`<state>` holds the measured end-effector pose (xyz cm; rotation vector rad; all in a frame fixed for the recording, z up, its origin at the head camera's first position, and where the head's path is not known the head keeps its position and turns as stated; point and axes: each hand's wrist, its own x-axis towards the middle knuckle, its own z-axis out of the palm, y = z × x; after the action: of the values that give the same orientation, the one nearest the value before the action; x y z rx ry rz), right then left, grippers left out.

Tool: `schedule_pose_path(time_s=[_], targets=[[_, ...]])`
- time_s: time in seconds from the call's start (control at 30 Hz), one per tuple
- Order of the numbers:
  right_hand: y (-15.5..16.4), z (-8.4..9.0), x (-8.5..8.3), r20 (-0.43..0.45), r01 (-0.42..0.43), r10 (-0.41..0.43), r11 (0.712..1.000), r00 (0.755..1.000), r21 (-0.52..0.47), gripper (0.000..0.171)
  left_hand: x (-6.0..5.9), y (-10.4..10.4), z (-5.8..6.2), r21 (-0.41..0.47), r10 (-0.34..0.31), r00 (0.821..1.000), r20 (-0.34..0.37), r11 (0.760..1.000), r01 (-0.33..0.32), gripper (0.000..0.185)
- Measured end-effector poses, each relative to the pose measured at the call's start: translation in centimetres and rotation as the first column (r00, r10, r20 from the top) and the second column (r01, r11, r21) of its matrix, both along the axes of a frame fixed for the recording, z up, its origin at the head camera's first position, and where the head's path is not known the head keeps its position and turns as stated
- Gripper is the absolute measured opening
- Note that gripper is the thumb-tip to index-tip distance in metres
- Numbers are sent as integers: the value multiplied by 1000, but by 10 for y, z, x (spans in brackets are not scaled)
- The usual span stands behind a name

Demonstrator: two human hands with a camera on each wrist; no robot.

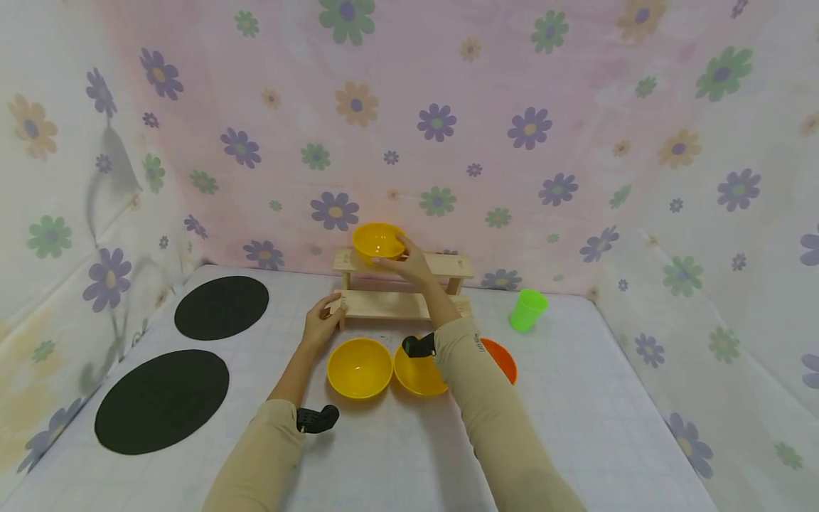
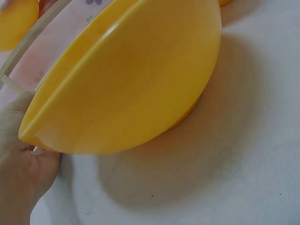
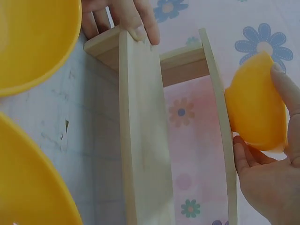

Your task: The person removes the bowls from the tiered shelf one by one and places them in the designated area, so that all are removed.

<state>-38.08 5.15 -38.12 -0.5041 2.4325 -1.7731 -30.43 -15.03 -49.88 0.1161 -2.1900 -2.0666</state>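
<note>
A small yellow bowl [image 1: 371, 242] is at the left part of the upper board of a two-step wooden shelf [image 1: 384, 304]. My right hand [image 1: 414, 269] holds this bowl by its right side, thumb near the rim and fingers low by the base. In the right wrist view the bowl's base [image 3: 230, 110] meets the upper board. My left hand [image 1: 320, 326] grips the left end of the lower board, its fingers [image 3: 129, 18] over the edge. Before the shelf stand two larger yellow bowls, a left one [image 1: 360, 370] and a right one [image 1: 416, 377], the latter partly behind my right sleeve.
An orange bowl [image 1: 502, 359] is half hidden by my right forearm. Farther right stands a green cup [image 1: 527, 311]. Two black round mats, a far one [image 1: 222, 308] and a near one [image 1: 163, 402], lie on the left. Flowered cloth walls [image 1: 409, 178] enclose the white table [image 1: 576, 427].
</note>
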Motion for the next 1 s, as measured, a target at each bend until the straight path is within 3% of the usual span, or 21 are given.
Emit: schedule_pose_path(time_s=[0.4, 1.0], targets=[[1, -6, 7, -11, 31, -31, 998, 999, -56, 86, 4, 2, 5, 5, 5, 1000, 4, 1000, -5, 44], [28, -10, 23, -17, 35, -36, 998, 999, -49, 89, 1, 1, -1, -30, 12, 1000, -11, 999, -12, 45]])
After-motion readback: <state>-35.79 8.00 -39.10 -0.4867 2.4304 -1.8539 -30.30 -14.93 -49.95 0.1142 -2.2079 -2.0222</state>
